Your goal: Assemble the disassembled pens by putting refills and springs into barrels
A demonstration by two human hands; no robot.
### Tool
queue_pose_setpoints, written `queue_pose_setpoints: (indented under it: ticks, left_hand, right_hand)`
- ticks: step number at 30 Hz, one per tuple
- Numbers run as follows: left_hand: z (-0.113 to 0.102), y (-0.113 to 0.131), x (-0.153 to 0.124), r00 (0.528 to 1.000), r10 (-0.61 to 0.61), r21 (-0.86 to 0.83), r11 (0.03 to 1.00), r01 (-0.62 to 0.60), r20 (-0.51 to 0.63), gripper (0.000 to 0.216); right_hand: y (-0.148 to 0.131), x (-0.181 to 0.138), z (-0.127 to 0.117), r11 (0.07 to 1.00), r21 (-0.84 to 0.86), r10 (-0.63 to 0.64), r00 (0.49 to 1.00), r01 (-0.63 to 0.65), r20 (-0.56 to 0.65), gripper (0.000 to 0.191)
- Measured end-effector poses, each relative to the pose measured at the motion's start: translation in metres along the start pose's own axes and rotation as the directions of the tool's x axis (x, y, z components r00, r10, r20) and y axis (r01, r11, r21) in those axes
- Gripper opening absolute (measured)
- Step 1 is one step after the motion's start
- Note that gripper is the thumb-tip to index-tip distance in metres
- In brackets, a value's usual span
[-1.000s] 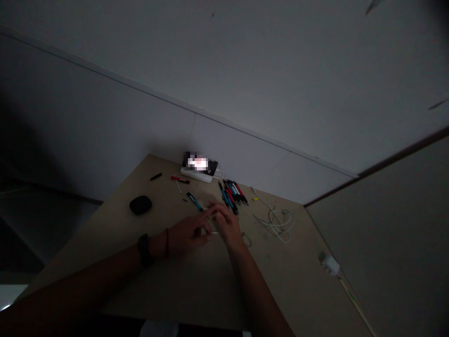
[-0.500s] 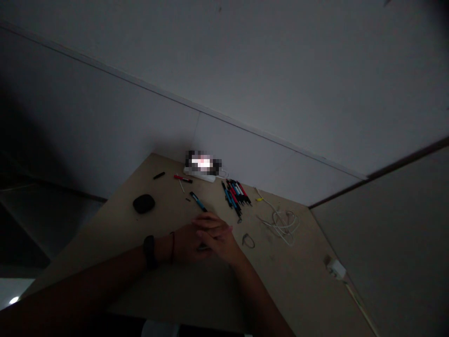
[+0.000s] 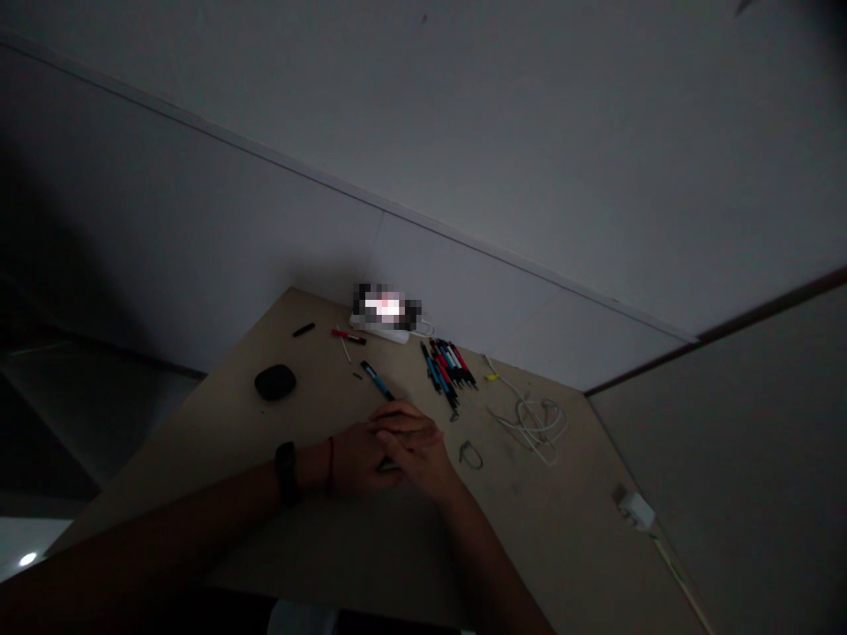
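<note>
My left hand [image 3: 357, 454], wearing a dark watch and a red band on its wrist, is clasped with my right hand [image 3: 423, 454] over the desk. The right fingers lie across the left ones, and both hands are closed. A small dark thing with a pale glint [image 3: 387, 463] shows between them, too dim to name. Just beyond the fingers lies a blue and black pen [image 3: 377, 379], its near end reaching the hands. Farther right is a bunch of blue, red, white and black pens [image 3: 450, 366].
On the wooden desk [image 3: 529, 547] are a black rounded case [image 3: 275, 382], a red pen [image 3: 348, 336], a black cap-like piece [image 3: 303, 330], a coiled white cable [image 3: 533, 423], a small grey loop [image 3: 471, 455] and a white plug [image 3: 636, 510]. A blurred-out lit device stands by the wall [image 3: 423, 238].
The view has shifted slightly, so everything appears a little farther right. My hands stay clasped in the same place on the desk.
</note>
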State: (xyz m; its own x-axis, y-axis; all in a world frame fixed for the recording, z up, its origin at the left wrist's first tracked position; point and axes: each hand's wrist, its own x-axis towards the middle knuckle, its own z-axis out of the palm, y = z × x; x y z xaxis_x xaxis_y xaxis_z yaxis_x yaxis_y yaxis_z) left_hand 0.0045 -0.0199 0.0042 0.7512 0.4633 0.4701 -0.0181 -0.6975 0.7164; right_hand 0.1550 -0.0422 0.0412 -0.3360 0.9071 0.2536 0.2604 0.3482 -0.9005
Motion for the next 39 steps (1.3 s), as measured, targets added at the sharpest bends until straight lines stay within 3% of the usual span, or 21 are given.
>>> queue_pose_setpoints:
  ticks: [5, 10, 18, 27, 39]
  left_hand:
    - [0.003, -0.005, -0.002, 1.000, 0.024, 0.049, 0.998, -0.024, -0.012, 0.059]
    - [-0.001, 0.000, -0.001, 0.996, -0.089, 0.025, 0.996, 0.089, -0.013, 0.065]
    - [-0.004, 0.004, 0.000, 0.982, -0.189, -0.009, 0.982, 0.189, 0.000, 0.078]
    - [-0.005, 0.004, 0.000, 0.996, -0.091, -0.107, 0.990, 0.090, -0.005, 0.084]
    - [-0.005, 0.007, 0.002, 0.996, -0.092, -0.186, 0.978, 0.091, -0.002, 0.091]
  right_hand:
    - [-0.002, 0.000, 0.001, 1.000, -0.029, -0.007, 0.999, 0.006, -0.036, 0.017]
    - [0.005, 0.000, -0.001, 0.993, -0.120, -0.001, 0.997, -0.008, -0.073, 0.020]
    - [0.017, -0.001, 0.003, 0.987, -0.124, 0.079, 0.986, -0.098, -0.146, 0.027]
    - [0.016, -0.003, 0.008, 0.989, -0.031, 0.134, 0.977, -0.141, -0.167, 0.026]
    - [0.017, -0.003, 0.010, 0.988, -0.007, 0.151, 0.970, -0.155, -0.189, 0.033]
